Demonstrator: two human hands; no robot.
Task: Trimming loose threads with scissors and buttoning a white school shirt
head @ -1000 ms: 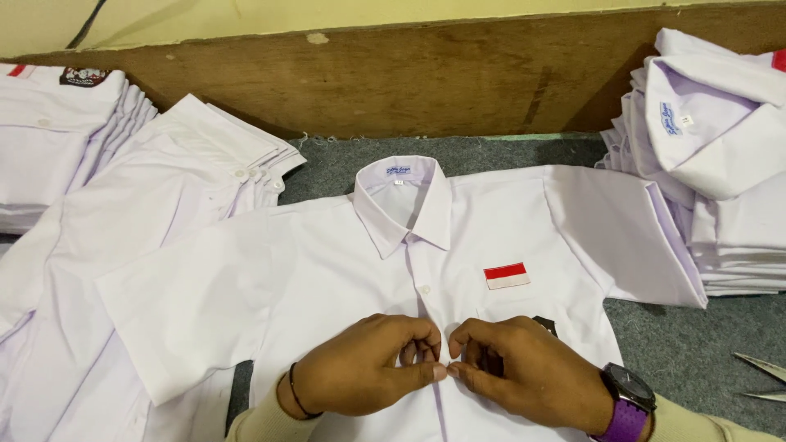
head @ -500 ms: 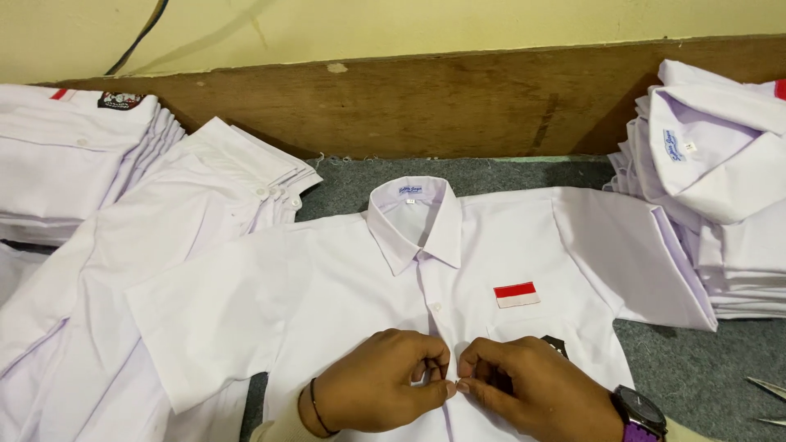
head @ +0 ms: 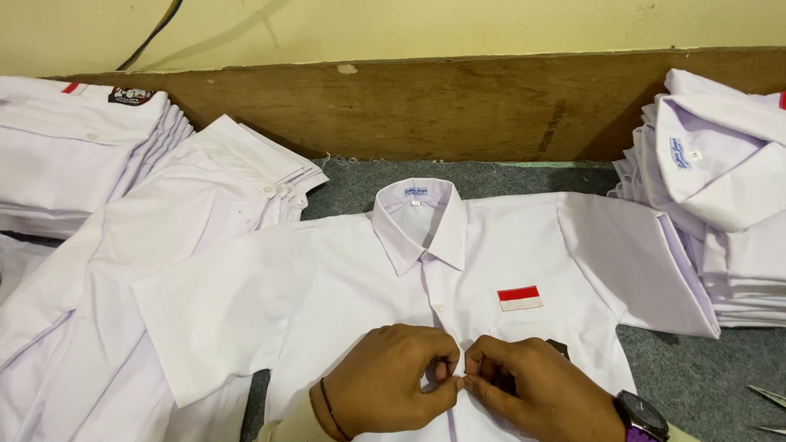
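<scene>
2 hands meet at the front strip of a white shirt, low in the head view, both pinching at the same spot.

Far left: a stack of folded white shirts, a dark badge on the top one. Just right of it, more white shirts lie loosely spread and overlap the left sleeve of the shirt in hand.

Centre: the shirt lies face up on a grey table, collar toward the brown board at the back, hem toward the person. Its long axis runs straight away from the hands, with the button strip along that line. 1 button shows just above the hands, looks already fastened.

Left hand: fingers curled, thumb and forefinger closed on the strip's edge, a thin dark band at the wrist. Right hand: closed the same way, fingertips touching those of the left, a watch at the wrist. The pinch point sits directly between them, so neither hand is nearer. Whatever button lies there is hidden by the fingers; cannot tell whether it is through its hole.

Right of the strip: a small red-and-white patch on the chest, and a dark corner peeking out beside the right hand's knuckles.

Far right: a second stack of folded white shirts, well apart from the hands. Scissor tips show at the lower right edge.
</scene>
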